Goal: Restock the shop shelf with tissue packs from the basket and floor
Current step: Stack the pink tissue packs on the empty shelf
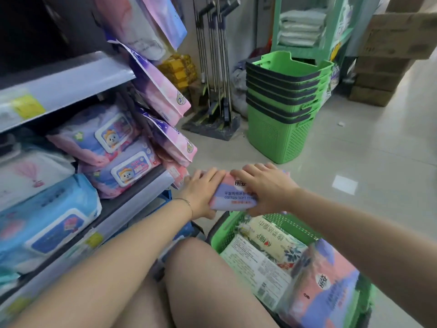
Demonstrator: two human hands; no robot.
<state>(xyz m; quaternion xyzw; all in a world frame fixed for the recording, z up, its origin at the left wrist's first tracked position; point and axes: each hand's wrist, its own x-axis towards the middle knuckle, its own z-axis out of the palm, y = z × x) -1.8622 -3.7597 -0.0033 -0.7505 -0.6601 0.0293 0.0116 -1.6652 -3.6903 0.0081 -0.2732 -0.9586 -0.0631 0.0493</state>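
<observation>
While the left hand [203,192] and right hand [266,188] grasp one pink-and-purple pack [233,197] at either end, fingers curled over its top, it sits just beside the shelf [132,197] end, above the far rim of a green basket [293,224] holding more packs [262,245].

The held pack [233,194] is banded pink, lavender and white. The near basket [290,224] is green, dotted with holes. The stacked baskets [279,136] are green with dark grey rims. The shelf packs [94,150] are pink-purple; a lower pack [47,209] is light blue.
</observation>
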